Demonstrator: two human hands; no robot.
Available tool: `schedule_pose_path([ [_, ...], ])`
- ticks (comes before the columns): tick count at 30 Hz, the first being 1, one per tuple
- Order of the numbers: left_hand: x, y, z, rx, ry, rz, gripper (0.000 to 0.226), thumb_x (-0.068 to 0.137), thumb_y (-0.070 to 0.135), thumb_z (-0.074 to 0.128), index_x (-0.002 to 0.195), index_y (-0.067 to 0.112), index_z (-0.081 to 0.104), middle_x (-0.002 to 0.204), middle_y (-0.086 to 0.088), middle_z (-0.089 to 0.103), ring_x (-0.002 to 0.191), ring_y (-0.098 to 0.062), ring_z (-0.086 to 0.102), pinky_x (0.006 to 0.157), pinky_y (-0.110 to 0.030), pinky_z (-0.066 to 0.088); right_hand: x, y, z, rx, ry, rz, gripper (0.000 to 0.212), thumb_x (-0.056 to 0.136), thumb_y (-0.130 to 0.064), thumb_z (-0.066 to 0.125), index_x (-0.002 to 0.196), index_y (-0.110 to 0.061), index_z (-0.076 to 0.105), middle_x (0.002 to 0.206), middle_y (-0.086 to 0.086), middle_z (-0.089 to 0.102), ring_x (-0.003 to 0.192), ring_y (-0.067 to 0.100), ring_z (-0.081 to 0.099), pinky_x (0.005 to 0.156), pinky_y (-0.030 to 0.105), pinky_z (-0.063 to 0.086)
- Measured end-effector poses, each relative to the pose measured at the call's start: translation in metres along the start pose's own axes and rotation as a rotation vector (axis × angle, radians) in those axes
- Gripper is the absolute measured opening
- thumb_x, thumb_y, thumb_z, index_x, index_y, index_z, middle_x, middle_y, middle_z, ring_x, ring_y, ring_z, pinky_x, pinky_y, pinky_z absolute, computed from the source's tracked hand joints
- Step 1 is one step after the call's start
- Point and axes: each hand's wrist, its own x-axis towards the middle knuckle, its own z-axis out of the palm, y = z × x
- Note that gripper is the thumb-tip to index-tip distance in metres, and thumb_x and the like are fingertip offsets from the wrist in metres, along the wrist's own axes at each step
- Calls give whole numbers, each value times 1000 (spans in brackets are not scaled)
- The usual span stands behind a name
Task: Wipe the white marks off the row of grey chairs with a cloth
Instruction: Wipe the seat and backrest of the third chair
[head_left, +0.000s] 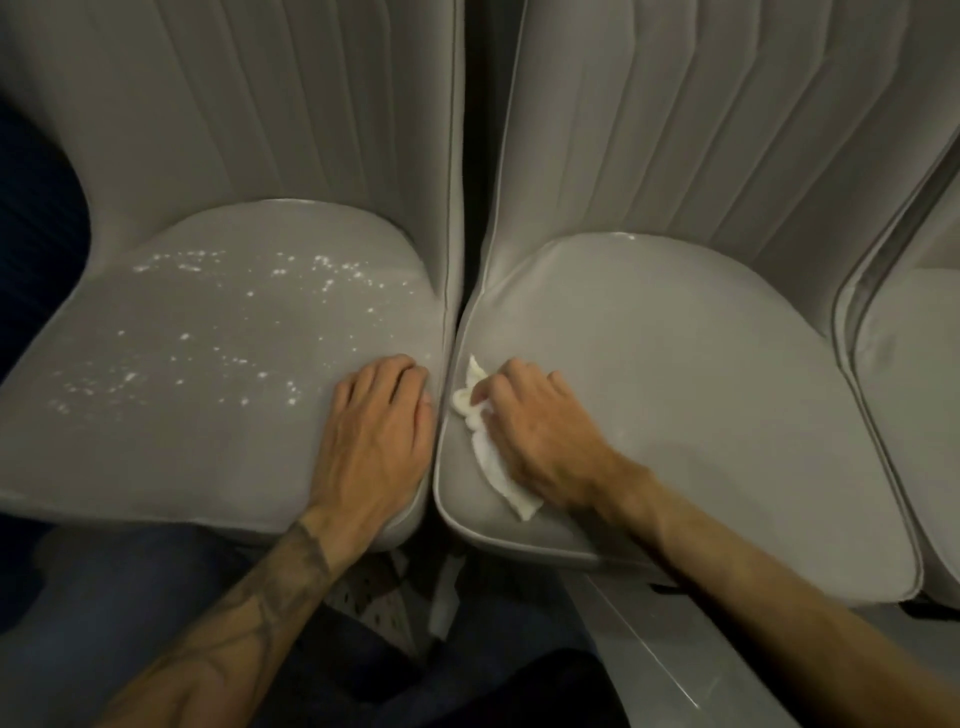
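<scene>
Right hand (540, 436) pinches the crumpled white cloth (488, 452) on the smooth grey padded seat (675, 389); left hand (379, 426) rests flat, empty; best to press firmly along the seam.

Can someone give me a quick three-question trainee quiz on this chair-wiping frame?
1. True or false: the left chair seat is free of white marks.
2. Which hand holds the white cloth? A) left hand B) right hand
3. Fill in: the cloth lies on the ____ chair seat.

Key: 1 false; 2 B; 3 middle.
</scene>
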Motion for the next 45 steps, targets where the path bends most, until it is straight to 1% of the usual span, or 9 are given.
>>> schedule_pose_path([
  [5,1,5,-2,1,16,-9,30,98,21,39,112,10,64,118,-10,63,108,-31,58,93,-47,45,8,11,-7,-29,15,248,35,103,-31,29,119,-12,53,115,10,51,102,33,50,88,46,37],
  [11,-4,-1,-3,13,29,2,32,93,16,41,113,8,65,119,-12,64,109,-33,59,95,-45,41,-29,-45,1,-1,88,-33,33,100,-32,39,108,-10,62,97,9,55,87,30,49,72,44,37],
  [14,-5,0,-2,7,51,21,34,93,17,41,115,8,65,120,-13,64,109,-35,59,95,-47,41,-48,18,-8,-172,30,133,45,102,-36,38,130,-6,55,113,10,55,100,34,51,80,45,35],
  [19,-2,3,0,-5,59,24,33,93,18,39,113,10,64,119,-11,63,108,-34,58,93,-48,42,-91,95,-31,-184,42,616,50,93,-37,24,119,-6,54,109,18,51,95,39,50,78,47,39],
  [27,-3,-1,-1,-7,49,26,34,93,18,39,115,10,63,120,-12,63,110,-33,56,95,-48,41,-35,-50,7,15,152,166,29,102,-28,40,113,-9,59,99,10,53,88,30,48,75,45,38],
  [31,-3,-2,3,-10,69,31,34,91,19,39,116,10,62,122,-12,62,110,-33,55,96,-48,39,-76,13,-11,-111,-6,298,45,99,-36,34,135,-15,50,122,3,52,108,29,48,84,40,33],
  [36,0,4,2,2,67,30,30,92,19,40,113,11,60,118,-12,60,107,-32,52,94,-49,40,-94,23,-13,-77,114,572,31,95,-24,51,120,-6,56,103,14,53,89,36,50,75,43,37],
  [42,-1,6,-1,14,11,-3,33,93,19,39,114,7,62,122,-15,63,109,-36,56,95,-51,41,-37,-81,18,49,171,306,17,99,-24,44,108,-15,56,99,7,50,87,27,45,76,39,32],
  [45,-1,8,-3,69,-3,13,29,96,21,40,111,8,61,117,-16,63,103,-38,57,90,-52,41,-52,-59,8,-12,63,325,43,102,-32,29,130,-11,52,110,5,50,97,26,46,81,38,32],
])
